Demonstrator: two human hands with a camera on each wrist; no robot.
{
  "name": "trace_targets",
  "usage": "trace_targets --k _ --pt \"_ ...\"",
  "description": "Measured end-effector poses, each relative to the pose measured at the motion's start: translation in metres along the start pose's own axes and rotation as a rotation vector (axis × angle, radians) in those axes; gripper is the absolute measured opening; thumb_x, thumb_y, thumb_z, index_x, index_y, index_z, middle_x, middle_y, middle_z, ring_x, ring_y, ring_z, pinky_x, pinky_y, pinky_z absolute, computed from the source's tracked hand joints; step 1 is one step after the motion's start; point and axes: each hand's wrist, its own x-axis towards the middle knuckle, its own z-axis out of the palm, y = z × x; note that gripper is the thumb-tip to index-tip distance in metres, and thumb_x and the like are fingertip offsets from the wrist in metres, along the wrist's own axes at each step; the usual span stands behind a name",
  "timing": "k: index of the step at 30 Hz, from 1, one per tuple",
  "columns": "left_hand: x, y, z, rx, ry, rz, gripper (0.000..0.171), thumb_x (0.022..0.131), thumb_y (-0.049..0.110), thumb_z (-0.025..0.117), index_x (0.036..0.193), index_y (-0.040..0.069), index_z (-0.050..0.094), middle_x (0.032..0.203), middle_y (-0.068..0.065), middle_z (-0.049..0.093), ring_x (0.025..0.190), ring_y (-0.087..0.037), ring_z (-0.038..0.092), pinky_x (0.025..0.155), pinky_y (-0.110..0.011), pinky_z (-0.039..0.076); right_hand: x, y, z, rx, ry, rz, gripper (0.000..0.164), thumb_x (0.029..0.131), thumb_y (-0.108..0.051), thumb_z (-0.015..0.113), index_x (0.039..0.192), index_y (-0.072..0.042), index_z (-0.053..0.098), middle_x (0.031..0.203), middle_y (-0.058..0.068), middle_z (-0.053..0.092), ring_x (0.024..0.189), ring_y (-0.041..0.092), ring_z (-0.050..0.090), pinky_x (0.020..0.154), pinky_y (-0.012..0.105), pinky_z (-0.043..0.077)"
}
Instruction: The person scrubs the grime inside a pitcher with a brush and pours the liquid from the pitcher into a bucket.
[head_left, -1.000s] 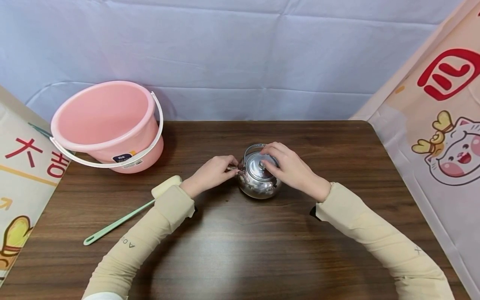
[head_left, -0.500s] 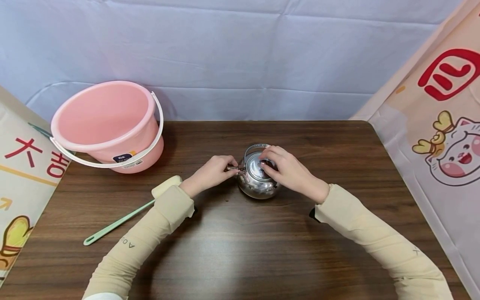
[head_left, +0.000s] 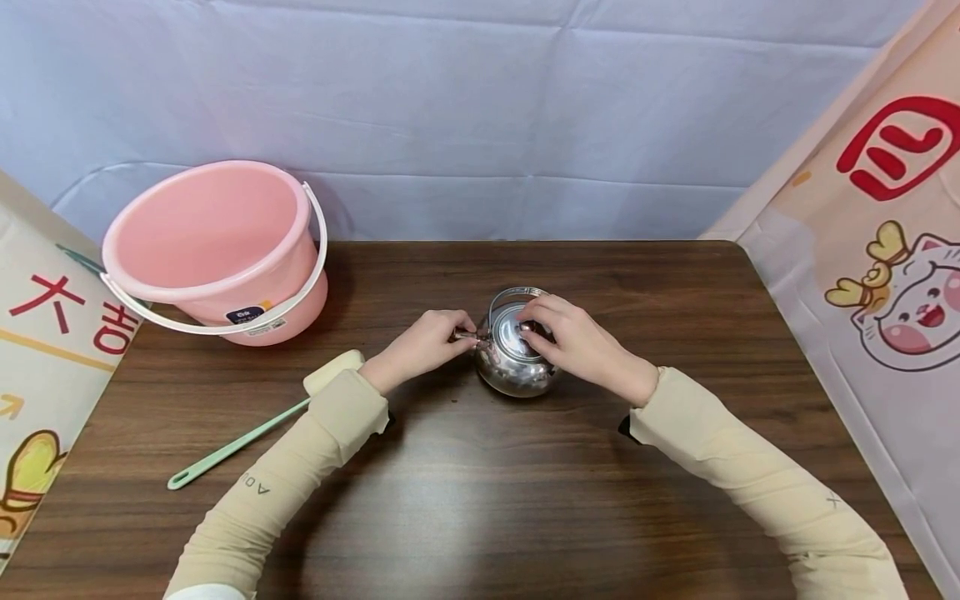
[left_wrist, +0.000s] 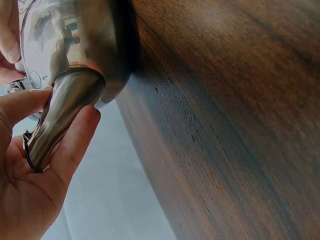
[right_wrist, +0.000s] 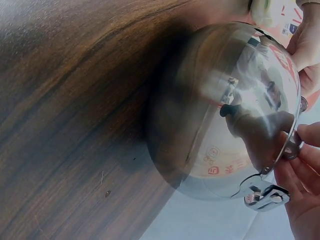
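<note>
A shiny stainless steel kettle stands upright on the wooden table, its wire handle raised at the back. From the left, my left hand pinches the kettle's spout between thumb and fingers; the left wrist view shows this closely. On the other side, my right hand reaches over the lid and pinches its small knob. The lid sits on the kettle. In the head view my right fingers cover part of the lid and knob.
A pink bucket with a white handle stands at the back left. Near my left forearm lies a green-handled brush, its pale head partly behind the sleeve. Pale cloth hangs behind the table.
My right hand has lowered slightly and its fingers have closed in on the lid knob. The left hand and the kettle have stayed in place.
</note>
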Motion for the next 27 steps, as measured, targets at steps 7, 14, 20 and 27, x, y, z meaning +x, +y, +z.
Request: trace_targets --k 7,14,20,27 --pt "0.0 0.0 0.0 0.003 0.002 -0.004 0.017 0.088 0.018 0.06 0.097 0.003 0.063 0.093 -0.008 0.065 0.079 -0.014 0.059 0.07 -0.027 0.048 0.001 0.0 -0.001 -0.011 -0.001 -0.033 0.017 0.083 -0.006 0.064 0.099 0.001 0.065 0.1 0.008 0.061 0.092 0.019 0.058 0.075 0.032 0.048" --pt "0.0 0.0 0.0 0.005 -0.002 -0.006 0.018 0.088 0.018 0.061 0.098 0.004 0.063 0.094 -0.008 0.065 0.08 -0.014 0.059 0.071 -0.027 0.047 0.002 0.0 -0.003 -0.031 0.003 -0.047 0.018 0.083 -0.006 0.064 0.099 0.001 0.066 0.099 0.01 0.061 0.092 0.02 0.058 0.075 0.033 0.048" --pt "0.001 0.0 0.0 0.01 0.002 0.001 0.018 0.087 0.018 0.061 0.098 0.003 0.063 0.094 -0.008 0.065 0.081 -0.014 0.059 0.072 -0.028 0.047 0.004 0.0 -0.007 -0.037 0.016 -0.055 0.017 0.084 -0.007 0.063 0.099 0.001 0.066 0.099 0.01 0.061 0.092 0.021 0.057 0.075 0.033 0.048" --pt "0.001 0.0 0.0 0.009 -0.004 -0.007 0.017 0.088 0.018 0.06 0.098 0.004 0.063 0.094 -0.007 0.065 0.081 -0.014 0.059 0.072 -0.028 0.047 0.007 -0.002 -0.012 -0.033 0.056 -0.078 0.015 0.083 -0.006 0.064 0.097 0.001 0.066 0.099 0.009 0.061 0.093 0.02 0.057 0.076 0.033 0.047"
